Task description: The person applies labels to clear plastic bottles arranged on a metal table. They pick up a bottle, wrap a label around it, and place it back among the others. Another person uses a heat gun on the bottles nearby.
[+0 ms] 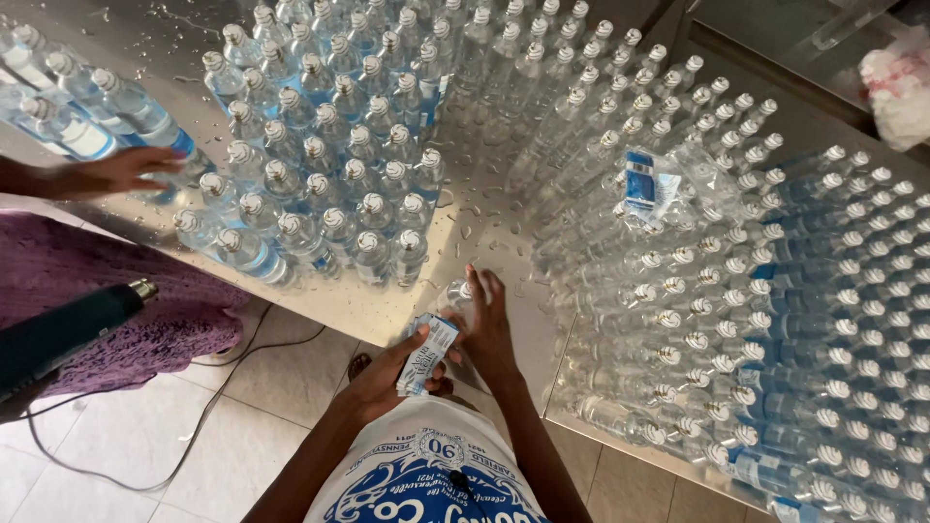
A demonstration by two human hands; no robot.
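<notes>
My left hand (392,373) holds a small blue-and-white label sleeve (428,354) just off the edge of the wet steel table (489,232). My right hand (484,320) grips a clear plastic bottle (455,293) lying tilted at the table's near edge, right beside the label. Many upright clear bottles with wrapped caps (334,165) stand in a block to the upper left. A larger field of capped bottles (775,281) fills the right side.
Another person's hand (111,174) reaches in from the left onto labelled bottles (116,116); their purple garment (107,300) and a dark heat-gun-like tool (68,334) are below it. A bundle of blue labels (654,189) lies on the right bottles. A cable (208,407) trails over the tiled floor.
</notes>
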